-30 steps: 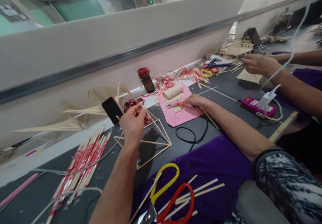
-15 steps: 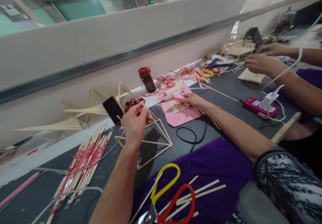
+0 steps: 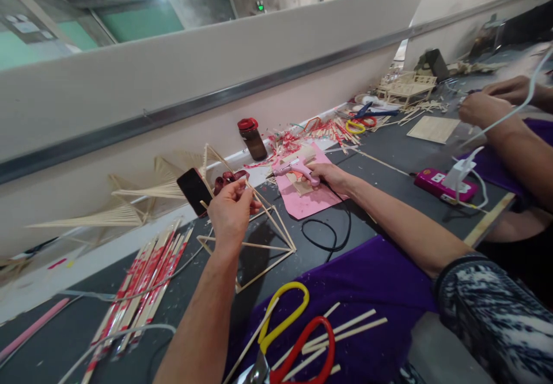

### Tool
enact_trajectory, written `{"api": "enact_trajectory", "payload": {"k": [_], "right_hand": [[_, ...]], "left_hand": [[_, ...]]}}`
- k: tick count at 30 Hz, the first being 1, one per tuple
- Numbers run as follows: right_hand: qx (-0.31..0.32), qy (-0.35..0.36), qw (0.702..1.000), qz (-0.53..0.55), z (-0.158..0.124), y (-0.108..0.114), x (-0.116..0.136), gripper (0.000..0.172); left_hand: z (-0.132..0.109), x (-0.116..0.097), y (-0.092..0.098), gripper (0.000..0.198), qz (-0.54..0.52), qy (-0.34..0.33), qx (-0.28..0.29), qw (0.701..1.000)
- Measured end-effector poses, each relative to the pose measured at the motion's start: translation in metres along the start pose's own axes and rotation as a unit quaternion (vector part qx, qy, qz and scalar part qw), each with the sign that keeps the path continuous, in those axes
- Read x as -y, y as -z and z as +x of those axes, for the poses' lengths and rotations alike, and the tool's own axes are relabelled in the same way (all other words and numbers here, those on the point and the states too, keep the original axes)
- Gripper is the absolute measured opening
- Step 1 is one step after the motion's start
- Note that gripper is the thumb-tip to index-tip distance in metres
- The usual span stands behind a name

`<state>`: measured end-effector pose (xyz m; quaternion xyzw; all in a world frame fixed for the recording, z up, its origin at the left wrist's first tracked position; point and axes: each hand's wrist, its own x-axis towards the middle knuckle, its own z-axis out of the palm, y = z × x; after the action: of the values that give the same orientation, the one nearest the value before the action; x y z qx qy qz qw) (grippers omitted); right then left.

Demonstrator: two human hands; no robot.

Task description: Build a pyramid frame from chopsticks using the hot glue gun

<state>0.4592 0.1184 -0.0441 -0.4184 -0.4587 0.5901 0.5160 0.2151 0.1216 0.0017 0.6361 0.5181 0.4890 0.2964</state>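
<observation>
My left hand is closed in a pinch on the top of a pyramid frame made of thin wooden sticks, which stands on the dark table. My right hand reaches forward and grips a pink glue gun lifted over a pink mat. The gun's nozzle points left. Its black cord loops across the table behind the frame.
Yellow and red scissors and loose sticks lie on purple cloth near me. Wrapped chopsticks lie at the left, by a black phone and stick fans. A dark bottle stands by the wall. Another person's hands work at the right.
My right hand has picked the glue gun up off the pink mat and turned its nozzle left. The other person's hands have drawn back to the right. My left hand stays on the frame.
</observation>
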Motion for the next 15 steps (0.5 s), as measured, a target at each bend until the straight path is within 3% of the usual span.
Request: {"api": "enact_trajectory", "payload": {"k": [10,15], "right_hand": [[-0.022,0.047,0.997,-0.050,0.001,0.000,-0.001,0.022],[0.026,0.063,0.996,-0.054,-0.008,-0.006,0.009,0.019]], "left_hand": [[-0.001,0.001,0.000,0.039,-0.043,0.010,0.009,0.999],[0.000,0.001,0.002,0.041,-0.057,0.023,0.021,0.998]]}}
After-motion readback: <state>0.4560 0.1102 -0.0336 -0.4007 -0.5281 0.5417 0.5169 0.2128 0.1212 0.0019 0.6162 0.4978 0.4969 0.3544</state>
